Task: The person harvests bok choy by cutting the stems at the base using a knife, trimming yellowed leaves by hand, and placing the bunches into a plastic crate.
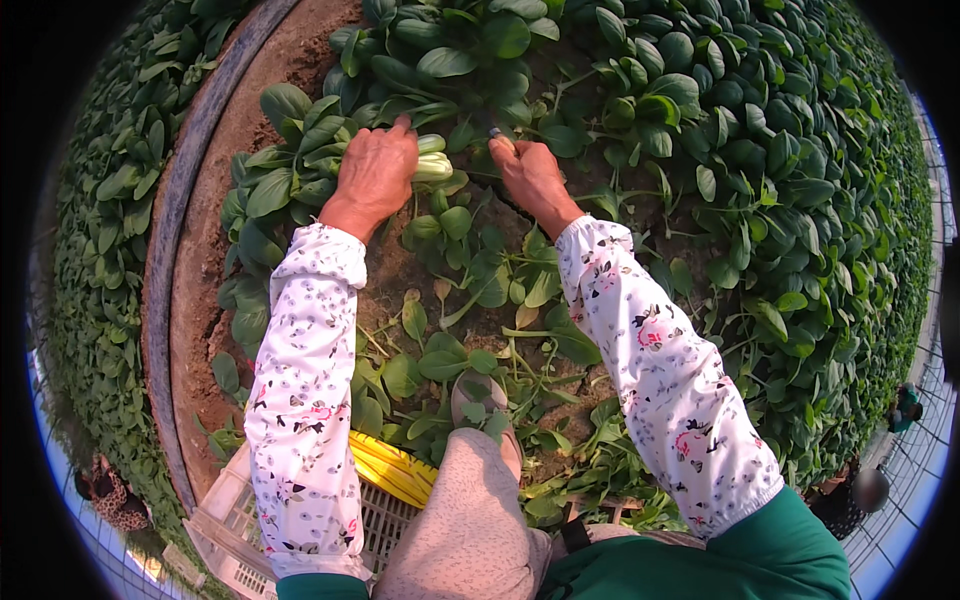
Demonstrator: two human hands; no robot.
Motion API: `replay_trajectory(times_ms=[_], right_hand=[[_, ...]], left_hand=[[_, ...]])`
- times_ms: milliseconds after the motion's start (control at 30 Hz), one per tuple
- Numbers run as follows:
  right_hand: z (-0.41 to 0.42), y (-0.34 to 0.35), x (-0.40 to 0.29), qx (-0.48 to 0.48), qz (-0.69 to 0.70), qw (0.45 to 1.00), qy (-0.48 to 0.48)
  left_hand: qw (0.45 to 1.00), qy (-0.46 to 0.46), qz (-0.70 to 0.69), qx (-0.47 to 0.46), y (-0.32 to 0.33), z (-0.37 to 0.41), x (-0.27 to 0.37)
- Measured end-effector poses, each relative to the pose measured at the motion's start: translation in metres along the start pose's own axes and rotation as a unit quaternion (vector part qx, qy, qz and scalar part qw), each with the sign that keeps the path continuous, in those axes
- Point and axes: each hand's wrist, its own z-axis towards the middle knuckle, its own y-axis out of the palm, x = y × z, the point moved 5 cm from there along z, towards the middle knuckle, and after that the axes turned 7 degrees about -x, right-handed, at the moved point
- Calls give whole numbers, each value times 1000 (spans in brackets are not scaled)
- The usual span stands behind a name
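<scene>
My left hand (379, 169) is closed around a bunch of leafy greens, likely bok choy (433, 165). The pale stem ends point right, and the dark leaves spread out to the left. At the right, my right hand (531, 176) grips a small hand tool, perhaps a knife (495, 133). Only a short bit of it shows past the thumb; the rest is hidden. Standing plants (450, 60) rise just beyond both hands. Between my forearms lie loose leaves and small low plants (487, 274) on brown soil.
A plastic crate (382, 517) with yellow ties or strips (390, 469) sits by my left forearm. A dark hose or pipe (180, 187) runs along the bare soil at left. Dense greens (795, 187) fill the right. Other people (851, 499) are near the picture's rim.
</scene>
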Motion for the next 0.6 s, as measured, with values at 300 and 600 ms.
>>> replay_trajectory(times_ms=[300, 600], right_hand=[[-40, -12, 16, -138, 19, 990, -12], [-98, 3, 0, -144, 456, 878, 29]], left_hand=[[998, -26, -51, 9, -32, -26, 17], [978, 16, -206, 34, -63, -114, 81]])
